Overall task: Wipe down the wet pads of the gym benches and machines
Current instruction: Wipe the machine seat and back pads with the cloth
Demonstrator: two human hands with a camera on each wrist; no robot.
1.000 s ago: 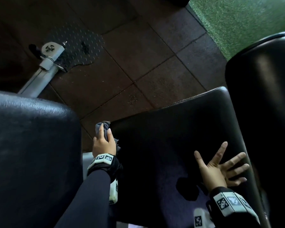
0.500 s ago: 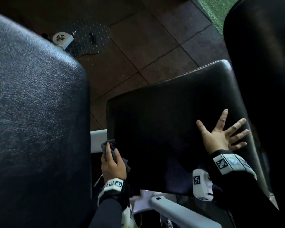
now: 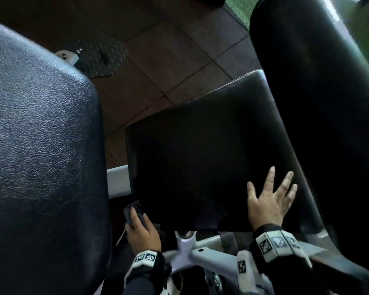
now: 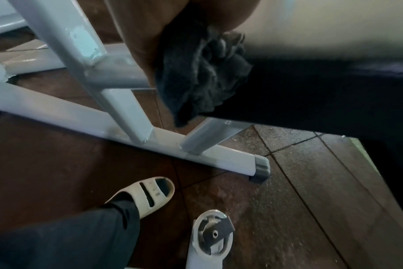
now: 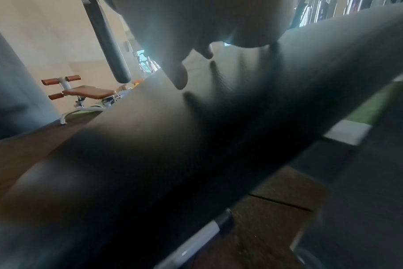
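The left hand (image 3: 144, 233) is curled round a bunched dark cloth (image 3: 132, 212), holding it against the near left corner of the black seat pad (image 3: 200, 162). The right hand (image 3: 268, 201) lies flat on the pad near its right edge, fingers straight and spread.

The pad tilts between two larger black pads: one (image 3: 41, 145) at the left with a pebbled, shiny skin, one (image 3: 317, 103) at the right, dark and smooth. Pale grey frame (image 3: 211, 258) tubes run under the seat. The floor (image 3: 168, 50) is brown rubber tile, with a strip of green turf (image 3: 241, 9) at the top.

The left wrist view alone shows the cloth (image 4: 203, 72) folds crushed against the pad's side edge, the frame's floor bar (image 4: 150, 138) with its dark end cap, and a foot in a cream slide sandal (image 4: 147, 193) on the tiles. The right wrist view alone shows the room beyond: a beige wall, a brown-padded bench (image 5: 87, 91) on a white frame, and a hanging dark cylinder (image 5: 111, 45). There the fingers (image 5: 179, 76) appear backlit above the pad, with their reflections on its sheen.
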